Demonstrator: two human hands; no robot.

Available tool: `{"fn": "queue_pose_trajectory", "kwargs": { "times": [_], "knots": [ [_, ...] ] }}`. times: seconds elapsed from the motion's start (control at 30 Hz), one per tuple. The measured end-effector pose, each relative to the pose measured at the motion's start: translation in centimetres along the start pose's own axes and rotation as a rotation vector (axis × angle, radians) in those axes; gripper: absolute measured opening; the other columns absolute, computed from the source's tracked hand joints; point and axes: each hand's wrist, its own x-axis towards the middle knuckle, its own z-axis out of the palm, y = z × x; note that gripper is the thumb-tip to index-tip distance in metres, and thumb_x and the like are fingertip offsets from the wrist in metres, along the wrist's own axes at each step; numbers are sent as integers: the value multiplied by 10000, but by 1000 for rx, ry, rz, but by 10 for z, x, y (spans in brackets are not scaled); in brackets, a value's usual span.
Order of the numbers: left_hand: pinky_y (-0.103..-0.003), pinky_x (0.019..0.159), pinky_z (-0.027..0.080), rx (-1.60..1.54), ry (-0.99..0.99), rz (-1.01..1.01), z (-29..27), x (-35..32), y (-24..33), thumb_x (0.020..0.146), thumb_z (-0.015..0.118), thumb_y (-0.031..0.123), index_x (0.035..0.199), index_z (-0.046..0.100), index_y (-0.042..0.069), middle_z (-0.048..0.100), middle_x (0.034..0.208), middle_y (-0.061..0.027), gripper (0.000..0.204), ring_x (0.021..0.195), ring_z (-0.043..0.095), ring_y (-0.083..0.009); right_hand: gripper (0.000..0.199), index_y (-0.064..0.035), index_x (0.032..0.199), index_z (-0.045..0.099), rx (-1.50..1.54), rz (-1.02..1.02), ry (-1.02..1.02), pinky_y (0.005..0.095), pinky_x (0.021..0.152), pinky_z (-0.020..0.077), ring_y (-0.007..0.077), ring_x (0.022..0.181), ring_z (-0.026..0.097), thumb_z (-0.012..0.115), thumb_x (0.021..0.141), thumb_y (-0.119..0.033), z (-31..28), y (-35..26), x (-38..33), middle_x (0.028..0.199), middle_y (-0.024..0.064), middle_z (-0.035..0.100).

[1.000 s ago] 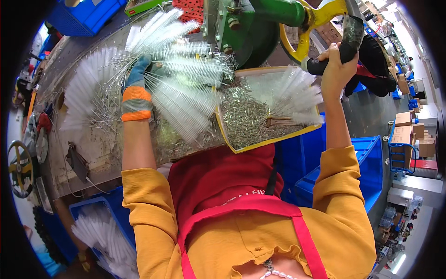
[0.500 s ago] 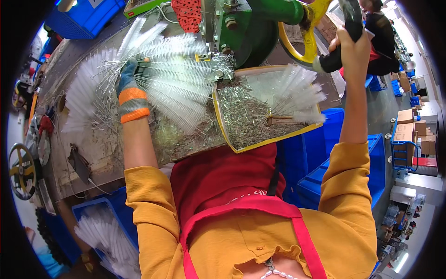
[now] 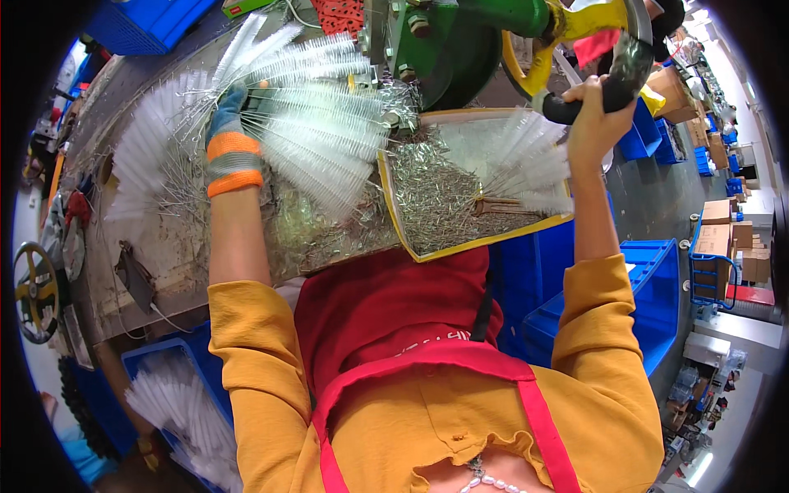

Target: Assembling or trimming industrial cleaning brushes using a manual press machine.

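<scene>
Head view: your left hand [image 3: 228,119], in a blue glove with an orange-and-grey knit cuff [image 3: 234,164], has its grip closed on a fan of white-bristled wire brushes [image 3: 320,123], thin metal stems gathered at the fingers, fuzzy cylindrical heads spread rightward above the scuffed desk [image 3: 168,267]. Your bare right hand [image 3: 593,122] has its grip wrapped around the black-covered, curved rim [image 3: 620,92] of a yellow handwheel [image 3: 588,23], beside a bolted green metal machine [image 3: 514,18]. Between your arms, a yellow-edged tray [image 3: 391,197] holds short, shiny wire pieces [image 3: 431,201] and a smaller brush fan [image 3: 526,156].
</scene>
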Motion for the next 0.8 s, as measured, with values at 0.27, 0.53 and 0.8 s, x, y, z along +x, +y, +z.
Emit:
{"fn": "queue_pose_trajectory", "kwargs": {
  "times": [0.27,0.53,0.8],
  "knots": [
    [-349,695,515,-128,-98,106,-4,-1,3,745,610,163,897,576,-20,617,857,-157,240,721,611,-249,71,6,776,482,-185,28,-235,233,498,435,108,467,511,502,753,-59,-17,-15,44,522,47,522],
    [-349,662,511,-169,23,188,-4,11,-4,746,610,190,885,581,-11,622,844,-142,246,679,606,-241,86,-8,726,484,-253,74,-334,248,443,423,111,436,487,506,756,-86,-8,-35,68,507,32,477],
    [-330,578,516,58,133,140,6,-1,-6,732,637,184,857,590,9,620,775,-103,220,615,592,-206,176,8,880,383,41,-125,-8,234,518,452,131,482,544,506,754,1,-4,15,2,579,69,530]
  ]
}}
